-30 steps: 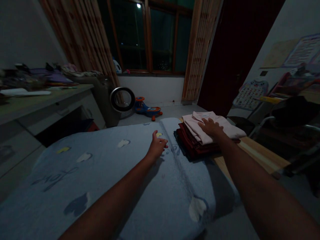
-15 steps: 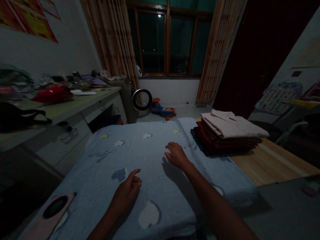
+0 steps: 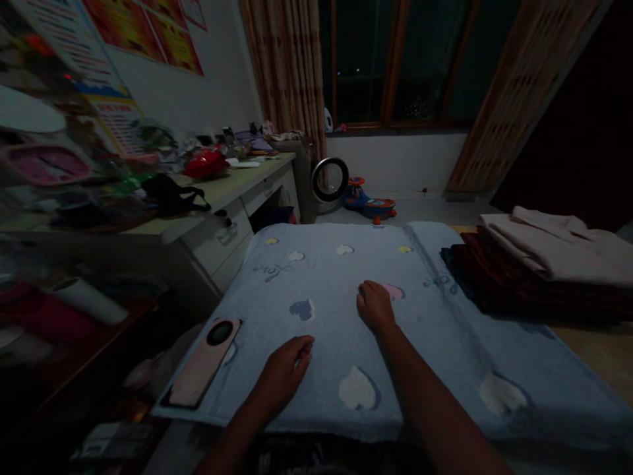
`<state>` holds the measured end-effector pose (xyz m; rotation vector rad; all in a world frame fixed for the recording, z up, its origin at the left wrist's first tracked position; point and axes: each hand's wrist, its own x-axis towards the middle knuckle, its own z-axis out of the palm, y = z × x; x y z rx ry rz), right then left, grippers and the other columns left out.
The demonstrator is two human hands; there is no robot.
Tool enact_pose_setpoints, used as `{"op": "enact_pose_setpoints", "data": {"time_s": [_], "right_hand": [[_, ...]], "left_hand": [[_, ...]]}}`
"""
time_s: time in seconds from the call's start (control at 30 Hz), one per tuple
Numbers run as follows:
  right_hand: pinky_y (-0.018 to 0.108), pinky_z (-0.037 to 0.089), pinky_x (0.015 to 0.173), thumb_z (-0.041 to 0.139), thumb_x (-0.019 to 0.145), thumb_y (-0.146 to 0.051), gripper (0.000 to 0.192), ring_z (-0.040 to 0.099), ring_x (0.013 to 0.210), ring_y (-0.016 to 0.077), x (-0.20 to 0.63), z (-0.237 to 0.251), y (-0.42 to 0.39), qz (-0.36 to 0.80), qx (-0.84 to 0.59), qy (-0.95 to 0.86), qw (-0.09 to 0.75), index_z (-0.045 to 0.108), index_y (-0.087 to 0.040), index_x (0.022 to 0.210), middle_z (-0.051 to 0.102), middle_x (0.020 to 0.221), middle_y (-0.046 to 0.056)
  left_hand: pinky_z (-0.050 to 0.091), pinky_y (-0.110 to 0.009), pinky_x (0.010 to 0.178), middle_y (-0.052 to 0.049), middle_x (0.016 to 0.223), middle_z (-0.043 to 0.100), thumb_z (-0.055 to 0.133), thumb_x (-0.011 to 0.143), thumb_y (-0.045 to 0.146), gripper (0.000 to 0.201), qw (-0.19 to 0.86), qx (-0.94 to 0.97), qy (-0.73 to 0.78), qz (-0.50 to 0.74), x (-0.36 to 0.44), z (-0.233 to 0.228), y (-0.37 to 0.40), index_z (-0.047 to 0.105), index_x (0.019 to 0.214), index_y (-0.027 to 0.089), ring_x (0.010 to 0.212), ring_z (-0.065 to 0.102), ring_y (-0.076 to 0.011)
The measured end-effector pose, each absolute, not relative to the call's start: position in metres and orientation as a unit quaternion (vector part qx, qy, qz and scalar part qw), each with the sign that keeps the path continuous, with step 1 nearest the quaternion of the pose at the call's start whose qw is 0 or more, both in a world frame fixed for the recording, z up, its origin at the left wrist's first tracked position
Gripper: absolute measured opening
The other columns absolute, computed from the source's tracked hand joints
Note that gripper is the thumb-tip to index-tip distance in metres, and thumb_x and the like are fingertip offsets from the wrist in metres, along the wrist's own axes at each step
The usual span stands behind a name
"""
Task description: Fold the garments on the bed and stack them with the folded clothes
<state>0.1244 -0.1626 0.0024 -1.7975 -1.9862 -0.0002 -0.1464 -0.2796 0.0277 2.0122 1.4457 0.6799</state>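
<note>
Hands rest on the towel (image 3: 445,343), a pale blue one with heart shapes, spread flat across the surface in front of me. My left hand (image 3: 284,369) lies palm down near the front edge, fingers loosely curled and close together, gripping nothing. My right hand (image 3: 376,307) sits farther in, near the towel's middle, also palm down with the fingers drawn in, touching a pink heart (image 3: 394,291) and holding nothing. A phone (image 3: 202,363) in a pink case lies on the towel's left front corner, just beside my left hand but apart from it. To my right, beyond the towel's edge, stands a stack of folded clothes (image 3: 544,264), pale on top and dark red beneath, well apart from both hands. A cluttered desk (image 3: 217,198) runs along the left wall, and a round fan (image 3: 330,179) stands on the floor by the window.
</note>
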Motion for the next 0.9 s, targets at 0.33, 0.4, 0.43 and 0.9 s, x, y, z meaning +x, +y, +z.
{"op": "enact_pose_setpoints", "data": {"time_s": [0.33,0.4,0.43,0.9], "right_hand": [[0.035,0.035,0.100,0.053,0.087,-0.022,0.024,0.055,0.111,0.0247,0.126,0.002,-0.160,-0.003,-0.644,-0.723,0.250,0.066,-0.015,0.107,0.064,0.119,0.012],[0.035,0.035,0.100,0.053,0.087,-0.022,0.023,0.055,0.110,0.0244,0.126,0.003,-0.161,-0.001,-0.644,-0.721,0.255,0.066,-0.015,0.105,0.065,0.118,0.012],[0.035,0.035,0.100,0.053,0.087,-0.021,0.023,0.055,0.110,0.0243,0.126,0.003,-0.161,0.000,-0.644,-0.720,0.259,0.066,-0.015,0.105,0.065,0.118,0.012],[0.037,0.033,0.105,0.052,0.087,-0.021,0.027,0.052,0.118,0.0251,0.129,-0.001,-0.159,0.037,-0.647,-0.711,0.274,0.066,-0.015,0.109,0.063,0.125,0.013]], "left_hand": [[0.037,-0.054,0.104,-0.021,0.139,0.051,0.060,0.081,0.034,0.058,-0.014,0.598,0.793,0.118,-0.268,0.046,-0.262,0.051,0.134,0.013,0.129,0.046,-0.0393],[0.042,-0.046,0.099,-0.016,0.133,0.057,0.062,0.079,0.037,0.061,0.046,0.602,0.790,0.106,-0.285,0.046,-0.263,0.049,0.135,0.016,0.123,0.053,-0.0349],[0.044,-0.043,0.097,-0.015,0.132,0.059,0.062,0.078,0.038,0.062,0.066,0.605,0.787,0.104,-0.290,0.046,-0.263,0.048,0.135,0.017,0.120,0.055,-0.0333],[0.044,-0.045,0.099,-0.014,0.126,0.063,0.070,0.066,0.038,0.064,0.119,0.630,0.729,0.240,-0.250,0.067,-0.245,0.058,0.126,0.018,0.119,0.056,-0.0352]]}}
